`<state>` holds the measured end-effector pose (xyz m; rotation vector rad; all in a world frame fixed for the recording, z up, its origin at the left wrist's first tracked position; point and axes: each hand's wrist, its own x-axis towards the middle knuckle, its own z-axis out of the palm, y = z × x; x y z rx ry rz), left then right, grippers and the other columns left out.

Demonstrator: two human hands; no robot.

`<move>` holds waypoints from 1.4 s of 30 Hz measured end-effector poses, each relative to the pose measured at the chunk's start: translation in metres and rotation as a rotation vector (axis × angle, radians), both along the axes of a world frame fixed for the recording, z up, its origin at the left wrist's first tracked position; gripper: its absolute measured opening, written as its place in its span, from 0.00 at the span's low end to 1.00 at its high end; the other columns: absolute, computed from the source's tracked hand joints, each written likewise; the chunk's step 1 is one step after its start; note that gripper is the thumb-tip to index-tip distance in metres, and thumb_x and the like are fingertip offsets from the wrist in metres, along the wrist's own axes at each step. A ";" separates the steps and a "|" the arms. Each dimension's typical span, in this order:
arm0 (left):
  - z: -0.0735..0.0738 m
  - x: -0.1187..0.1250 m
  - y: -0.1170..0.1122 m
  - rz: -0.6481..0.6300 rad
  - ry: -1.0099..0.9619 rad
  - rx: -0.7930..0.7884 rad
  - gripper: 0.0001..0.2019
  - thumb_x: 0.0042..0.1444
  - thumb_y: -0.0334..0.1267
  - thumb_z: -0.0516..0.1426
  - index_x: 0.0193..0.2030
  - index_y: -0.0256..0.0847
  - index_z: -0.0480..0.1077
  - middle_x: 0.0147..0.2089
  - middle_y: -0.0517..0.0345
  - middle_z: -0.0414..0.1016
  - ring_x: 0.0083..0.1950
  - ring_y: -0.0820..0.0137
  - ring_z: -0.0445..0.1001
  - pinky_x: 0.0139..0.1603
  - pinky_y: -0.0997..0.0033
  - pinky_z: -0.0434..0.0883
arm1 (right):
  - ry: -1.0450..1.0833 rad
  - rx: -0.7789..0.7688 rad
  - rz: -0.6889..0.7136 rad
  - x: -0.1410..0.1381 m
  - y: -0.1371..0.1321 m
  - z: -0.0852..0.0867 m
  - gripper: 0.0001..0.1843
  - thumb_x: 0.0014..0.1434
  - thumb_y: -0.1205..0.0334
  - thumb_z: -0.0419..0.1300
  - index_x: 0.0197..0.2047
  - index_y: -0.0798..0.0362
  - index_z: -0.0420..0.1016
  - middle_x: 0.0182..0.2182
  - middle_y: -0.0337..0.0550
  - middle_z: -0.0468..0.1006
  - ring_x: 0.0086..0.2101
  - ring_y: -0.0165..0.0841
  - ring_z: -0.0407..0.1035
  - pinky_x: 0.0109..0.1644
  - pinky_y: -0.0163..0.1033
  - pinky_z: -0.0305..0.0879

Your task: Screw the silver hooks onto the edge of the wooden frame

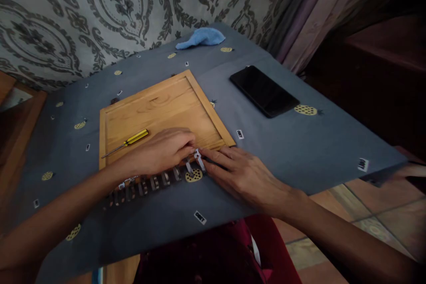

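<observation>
A framed wooden board [159,111] lies on the table, with a row of shiny metal hooks [155,182] along its near edge. My left hand [168,148] reaches over that edge, its fingers curled into a pinch beside the hooks near the right corner. Whatever is between those fingertips is hidden. My right hand [241,173] comes from the right, its fingers pressed against the light metal hook [199,159] at the row's right end. A yellow-and-black screwdriver [133,138] rests on the board, left of my left hand, its shaft pointing left.
A black smartphone [264,91] lies to the right of the board. Toward the back, a crumpled blue cloth [203,37] sits near the patterned wall [133,4]. The grey tablecloth [140,244] has pineapple prints. Wooden furniture [33,111] stands at the left.
</observation>
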<state>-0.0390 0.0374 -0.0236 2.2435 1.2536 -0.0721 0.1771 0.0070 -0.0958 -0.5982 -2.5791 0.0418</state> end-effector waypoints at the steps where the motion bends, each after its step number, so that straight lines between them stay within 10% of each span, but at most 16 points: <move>1: 0.000 0.001 0.000 -0.007 0.003 0.009 0.10 0.64 0.39 0.51 0.31 0.41 0.66 0.34 0.60 0.71 0.36 0.71 0.68 0.36 0.71 0.61 | 0.007 0.002 0.001 0.000 0.000 0.000 0.13 0.65 0.70 0.55 0.50 0.58 0.76 0.56 0.51 0.76 0.41 0.37 0.74 0.42 0.44 0.74; 19: 0.003 0.003 0.000 0.047 -0.021 -0.003 0.09 0.63 0.40 0.55 0.33 0.40 0.69 0.32 0.62 0.72 0.34 0.73 0.68 0.34 0.72 0.60 | -0.001 0.003 0.003 0.000 -0.001 -0.002 0.12 0.64 0.70 0.56 0.50 0.58 0.75 0.56 0.51 0.76 0.39 0.37 0.72 0.42 0.44 0.73; 42: -0.001 -0.057 -0.067 0.393 -0.066 0.364 0.08 0.66 0.39 0.49 0.43 0.44 0.68 0.41 0.58 0.75 0.44 0.67 0.73 0.44 0.67 0.68 | 0.021 0.047 0.003 0.001 0.001 -0.006 0.15 0.69 0.67 0.49 0.49 0.55 0.76 0.51 0.48 0.79 0.40 0.36 0.75 0.41 0.43 0.75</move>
